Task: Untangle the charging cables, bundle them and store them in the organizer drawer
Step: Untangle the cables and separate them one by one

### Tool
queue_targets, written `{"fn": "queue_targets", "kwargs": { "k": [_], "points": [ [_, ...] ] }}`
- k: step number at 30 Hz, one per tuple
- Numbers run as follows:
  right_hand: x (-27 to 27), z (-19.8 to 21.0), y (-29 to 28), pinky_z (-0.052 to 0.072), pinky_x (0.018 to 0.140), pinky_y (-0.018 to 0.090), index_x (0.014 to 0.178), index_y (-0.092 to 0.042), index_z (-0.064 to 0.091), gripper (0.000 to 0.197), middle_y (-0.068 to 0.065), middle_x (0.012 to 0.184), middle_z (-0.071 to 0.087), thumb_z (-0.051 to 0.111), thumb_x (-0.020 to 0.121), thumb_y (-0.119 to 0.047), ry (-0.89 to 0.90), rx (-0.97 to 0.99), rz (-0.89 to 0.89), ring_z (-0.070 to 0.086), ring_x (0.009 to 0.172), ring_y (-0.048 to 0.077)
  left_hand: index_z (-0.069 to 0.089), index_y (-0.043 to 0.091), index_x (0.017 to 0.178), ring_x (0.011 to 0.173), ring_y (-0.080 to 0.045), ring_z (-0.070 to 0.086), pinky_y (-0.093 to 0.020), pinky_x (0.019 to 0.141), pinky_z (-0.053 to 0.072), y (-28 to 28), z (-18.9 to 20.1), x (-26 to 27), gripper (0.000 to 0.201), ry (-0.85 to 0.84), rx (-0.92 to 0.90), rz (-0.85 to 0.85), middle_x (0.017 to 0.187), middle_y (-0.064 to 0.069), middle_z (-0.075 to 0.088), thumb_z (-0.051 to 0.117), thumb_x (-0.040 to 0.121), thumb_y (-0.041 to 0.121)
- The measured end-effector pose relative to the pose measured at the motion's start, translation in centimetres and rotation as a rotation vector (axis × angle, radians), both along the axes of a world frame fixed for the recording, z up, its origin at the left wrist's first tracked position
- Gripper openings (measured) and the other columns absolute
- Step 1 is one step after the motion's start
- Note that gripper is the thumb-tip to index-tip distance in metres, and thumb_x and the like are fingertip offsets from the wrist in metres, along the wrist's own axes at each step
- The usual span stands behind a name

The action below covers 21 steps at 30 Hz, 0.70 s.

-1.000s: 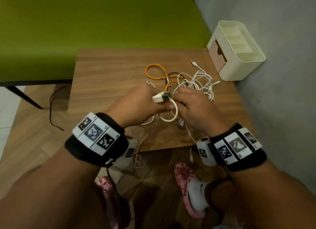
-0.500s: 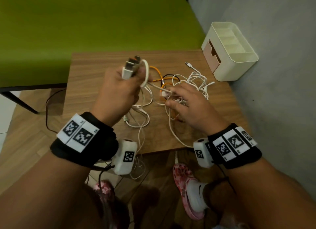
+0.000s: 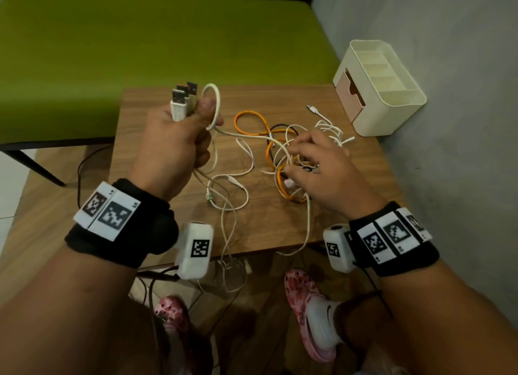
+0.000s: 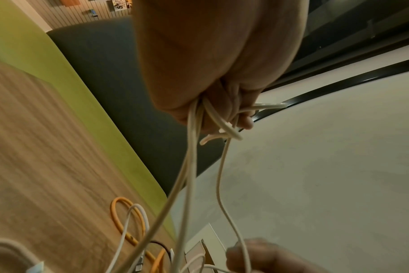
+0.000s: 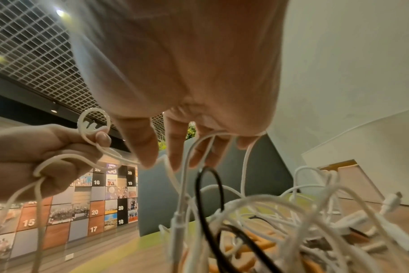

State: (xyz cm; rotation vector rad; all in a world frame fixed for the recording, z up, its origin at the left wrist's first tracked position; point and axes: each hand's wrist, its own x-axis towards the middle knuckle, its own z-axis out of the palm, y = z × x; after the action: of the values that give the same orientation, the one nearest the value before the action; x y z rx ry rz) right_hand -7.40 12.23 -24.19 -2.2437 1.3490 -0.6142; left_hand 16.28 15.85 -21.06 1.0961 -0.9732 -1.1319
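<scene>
head view alone shows usb plugs (image 3: 183, 100) — left hand (image 3: 179, 142) gripping them

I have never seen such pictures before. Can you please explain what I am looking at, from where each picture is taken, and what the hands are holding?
There is no machine here: a person works with bare hands and wears three cameras. One picture comes from the head, looking down; the other two come from each wrist, looking along the fingers. The left hand grips several USB plugs with their white cables hanging down from the fist. The right hand, fingers spread, reaches into the tangle of white, orange and black cables on the wooden table. At the table's far right corner stands a cream organizer with a pink drawer.
</scene>
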Motion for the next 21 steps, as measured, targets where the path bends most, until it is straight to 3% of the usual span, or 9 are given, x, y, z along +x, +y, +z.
{"fn": "queue_targets", "kwargs": {
  "k": [3,7,13,14,15,16,17,18,21],
  "points": [
    [0.9,0.7,0.4,0.046,0.091,0.048,0.096,-0.019,0.073,0.015,-0.009,0.099,0.054,0.065,0.088,-0.029,-0.207,-0.144,-0.004,0.055,0.096,0.008,0.052,-0.001,0.08,0.037,-0.006,0.017,-0.015,0.041,0.017,0.0,0.1,-0.1,0.033,-0.007,0.009,-0.003,0.045,0.01,0.024,0.052,0.099,0.026],
    [1.7,2.3,1.0,0.041,0.076,0.013,0.098,-0.008,0.069,0.008,-0.002,0.09,0.061,0.063,0.094,-0.012,-0.384,-0.28,-0.045,0.053,0.083,-0.002,0.067,0.009,0.078,0.038,-0.008,0.021,-0.02,0.042,0.017,0.2,-0.7,-0.3,0.027,-0.166,0.087,-0.021,0.044,0.011,0.028,0.057,0.097,0.025],
    [3.1,1.6,1.8,0.051,0.071,0.036,0.103,-0.009,0.071,0.016,0.001,0.086,0.067,0.061,0.096,-0.02,-0.439,-0.135,0.033,0.061,0.08,0.015,0.074,0.016,0.1,0.04,-0.005,0.031,-0.025,0.045,0.025,1.1,-0.5,-1.8,0.02,-0.333,0.035,-0.038,0.054,0.019,0.025,0.065,0.091,0.031],
    [3.2,1.3,1.8,0.051,0.074,0.035,0.104,-0.008,0.072,0.019,0.001,0.089,0.067,0.061,0.096,-0.02,-0.441,-0.106,0.053,0.062,0.082,0.014,0.069,0.014,0.112,0.04,0.004,0.037,-0.018,0.044,0.031,1.1,-0.3,-2.1,0.02,-0.353,0.016,-0.048,0.084,0.026,0.041,0.063,0.094,0.021],
    [3.3,1.2,1.8,0.05,0.075,0.032,0.105,-0.007,0.072,0.021,0.002,0.09,0.068,0.061,0.095,-0.021,-0.454,-0.073,0.072,0.062,0.084,0.014,0.063,0.012,0.122,0.041,0.013,0.038,-0.007,0.045,0.031,1.2,-0.1,-2.4,0.027,-0.377,0.002,-0.073,0.056,0.027,0.063,0.061,0.095,0.012],
    [3.4,1.1,1.8,0.049,0.077,0.03,0.106,-0.006,0.072,0.023,0.002,0.092,0.068,0.061,0.094,-0.022,-0.47,-0.039,0.089,0.062,0.086,0.014,0.06,0.01,0.127,0.045,0.019,0.036,-0.002,0.046,0.03,1.2,-0.1,-2.5,0.033,-0.406,-0.013,-0.102,0.061,0.035,0.061,0.059,0.094,0.006],
    [3.4,1.2,1.8,0.048,0.077,0.029,0.107,-0.005,0.072,0.023,0.002,0.093,0.067,0.061,0.094,-0.021,-0.49,-0.008,0.109,0.062,0.087,0.015,0.061,0.007,0.126,0.048,0.021,0.034,-0.001,0.047,0.031,1.2,-0.1,-2.5,0.032,-0.438,-0.024,-0.14,0.087,0.036,0.051,0.059,0.094,0.005],
    [3.5,1.4,1.8,0.048,0.077,0.028,0.106,-0.004,0.072,0.022,0.002,0.094,0.067,0.062,0.094,-0.019,-0.516,0.023,0.134,0.061,0.087,0.014,0.065,0.005,0.119,0.048,0.018,0.037,-0.003,0.048,0.031,1.2,0.1,-2.3,0.026,-0.473,-0.037,-0.183,0.068,0.029,0.066,0.058,0.094,0.007],
    [3.5,2.0,2.1,0.045,0.071,0.02,0.106,-0.008,0.07,0.015,-0.002,0.09,0.066,0.061,0.094,-0.012,-0.608,0.132,0.219,0.059,0.078,0.005,0.067,0.016,0.087,0.042,0.002,0.036,-0.013,0.044,0.028,1.2,0.1,-1.5,0.012,-0.506,-0.053,-0.299,0.047,0.018,0.046,0.059,0.096,0.017]
  ]
}}
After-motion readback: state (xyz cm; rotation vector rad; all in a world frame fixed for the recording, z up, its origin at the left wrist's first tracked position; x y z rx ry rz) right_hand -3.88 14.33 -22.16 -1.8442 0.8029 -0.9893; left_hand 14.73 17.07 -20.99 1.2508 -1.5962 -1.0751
